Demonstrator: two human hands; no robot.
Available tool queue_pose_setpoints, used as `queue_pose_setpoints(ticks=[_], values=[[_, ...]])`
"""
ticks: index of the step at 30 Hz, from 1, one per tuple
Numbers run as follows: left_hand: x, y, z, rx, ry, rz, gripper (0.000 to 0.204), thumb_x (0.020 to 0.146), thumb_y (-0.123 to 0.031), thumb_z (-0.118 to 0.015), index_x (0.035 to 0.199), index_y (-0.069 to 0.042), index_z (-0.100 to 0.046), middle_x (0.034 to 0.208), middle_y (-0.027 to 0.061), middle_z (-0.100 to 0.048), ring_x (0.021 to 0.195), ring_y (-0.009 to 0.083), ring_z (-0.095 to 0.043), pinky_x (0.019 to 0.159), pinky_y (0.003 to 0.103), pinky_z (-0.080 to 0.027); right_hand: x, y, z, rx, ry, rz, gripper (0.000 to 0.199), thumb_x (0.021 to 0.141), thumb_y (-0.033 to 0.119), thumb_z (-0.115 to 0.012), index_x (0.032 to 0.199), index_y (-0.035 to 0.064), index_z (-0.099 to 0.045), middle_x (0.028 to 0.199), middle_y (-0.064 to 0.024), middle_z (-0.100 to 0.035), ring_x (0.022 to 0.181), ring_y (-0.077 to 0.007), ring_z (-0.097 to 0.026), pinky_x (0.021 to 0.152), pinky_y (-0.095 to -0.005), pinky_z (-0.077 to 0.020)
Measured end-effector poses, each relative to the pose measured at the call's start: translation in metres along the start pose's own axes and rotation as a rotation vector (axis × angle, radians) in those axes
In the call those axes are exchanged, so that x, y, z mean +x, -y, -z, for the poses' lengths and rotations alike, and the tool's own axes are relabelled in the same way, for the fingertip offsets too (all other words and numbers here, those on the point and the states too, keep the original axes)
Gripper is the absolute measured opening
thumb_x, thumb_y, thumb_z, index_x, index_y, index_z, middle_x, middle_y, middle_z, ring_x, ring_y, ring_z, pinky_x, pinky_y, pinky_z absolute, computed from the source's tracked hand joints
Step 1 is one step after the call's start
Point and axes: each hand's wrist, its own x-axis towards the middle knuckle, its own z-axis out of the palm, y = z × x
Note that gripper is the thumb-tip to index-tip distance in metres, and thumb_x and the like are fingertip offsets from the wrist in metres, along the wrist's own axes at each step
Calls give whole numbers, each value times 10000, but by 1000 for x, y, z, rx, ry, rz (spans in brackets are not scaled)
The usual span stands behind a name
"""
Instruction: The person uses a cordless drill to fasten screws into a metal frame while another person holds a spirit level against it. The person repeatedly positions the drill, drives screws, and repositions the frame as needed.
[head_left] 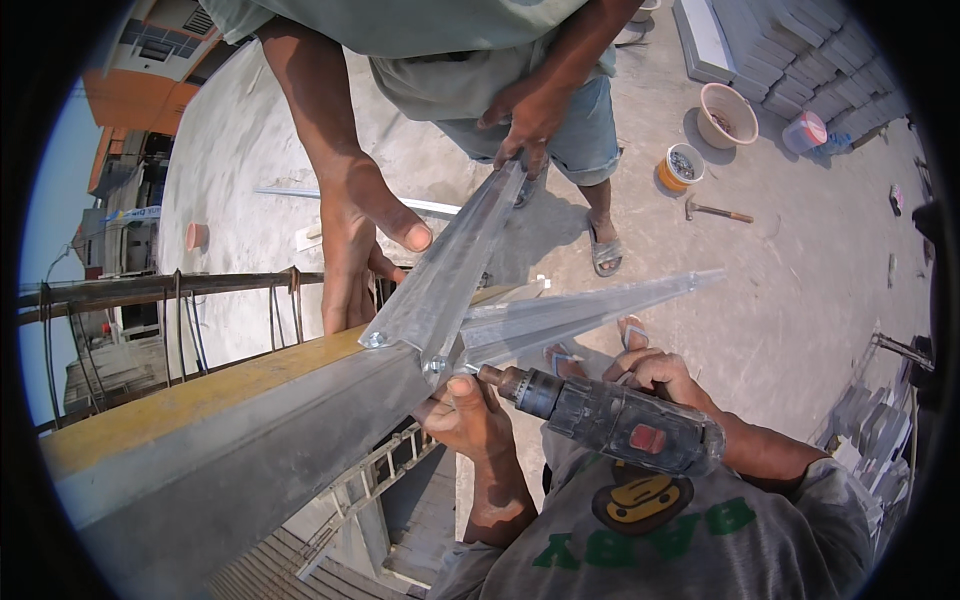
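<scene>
My right hand (655, 378) is closed around a dark power drill (620, 415), which lies nearly level with its chuck toward the left. The drill's tip meets the joint where a silver metal channel (445, 250) and a second channel (600, 310) come to the end of a thick grey beam (250, 430). Two bolt heads show at the first channel's lower end. Just below the drill tip, my left hand (470, 420) has its fingers curled and thumb raised; whatever it pinches is hidden. Opposite me, a co-worker's hands (355, 240) steady the first channel at its side and upper end.
A hammer (720, 212) lies on the concrete floor near a small tub of fasteners (680, 168) and a pink basin (727, 115). Grey blocks (800, 50) are stacked at the far right. Rebar (170, 290) and a ladder (370, 475) are at the left, beside a drop.
</scene>
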Motion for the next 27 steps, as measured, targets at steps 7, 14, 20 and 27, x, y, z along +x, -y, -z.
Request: queue_pose_setpoints(ticks=[7,14,20,27], values=[[-5,-12,4,124,41,118,858,898,-461,-698,1437,77,-303,1074,133,-559,744,96,-552,598,219,-443,-1,19,1,-144,-56,151,393,828,105,-799,1042,53,-474,1121,-141,-538,1056,-268,-568,939,-402,-464],[-7,-11,5,120,45,109,809,916,-442,-681,1433,61,-316,1186,152,-554,893,148,-591,725,268,-493,-1,12,1,56,2,114,370,865,122,-765,1087,34,-483,1087,-131,-579,1082,-278,-613,953,-388,-487],[-9,-6,9,83,49,100,768,917,-432,-689,1392,63,-344,1171,166,-555,904,167,-611,728,296,-517,-3,20,7,-10,102,-66,463,879,148,-742,1240,14,-485,1177,-151,-610,1122,-294,-637,979,-368,-499],[-7,-8,6,157,15,95,660,909,-481,-689,1148,66,-407,967,109,-516,780,135,-568,644,273,-487,7,5,19,-54,306,-217,508,887,173,-723,1314,19,-495,1207,-133,-620,1130,-257,-641,990,-368,-505]])
